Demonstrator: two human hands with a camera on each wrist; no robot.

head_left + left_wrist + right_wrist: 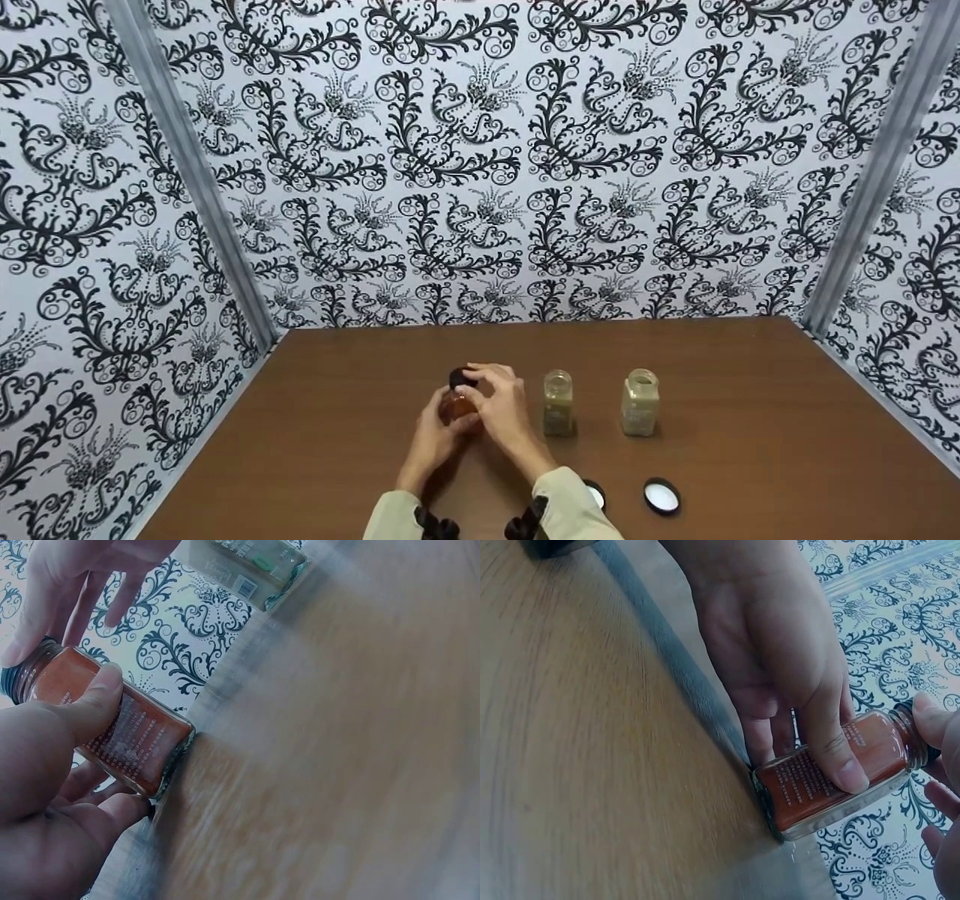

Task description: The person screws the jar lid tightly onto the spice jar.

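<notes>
My left hand [432,439] grips the body of a square glass spice jar [139,731] filled with orange-red powder. Its thumb lies across the printed side, with fingers round behind. The jar stands upright, its base at the table. From above, my right hand [506,409] pinches the black lid [458,376] between thumb and fingers; the lid sits at the jar's neck. In the right wrist view the right thumb [930,720] presses the lid's side. Right of the hands stand two lidless glass jars, one with greenish powder [557,416], one with paler powder [640,412].
Two black lids with white insides lie on the brown table [337,442] near its front: one [662,496] in full view, the other [595,495] partly behind the right sleeve [570,502]. Patterned walls [465,165] enclose the table at the back and sides.
</notes>
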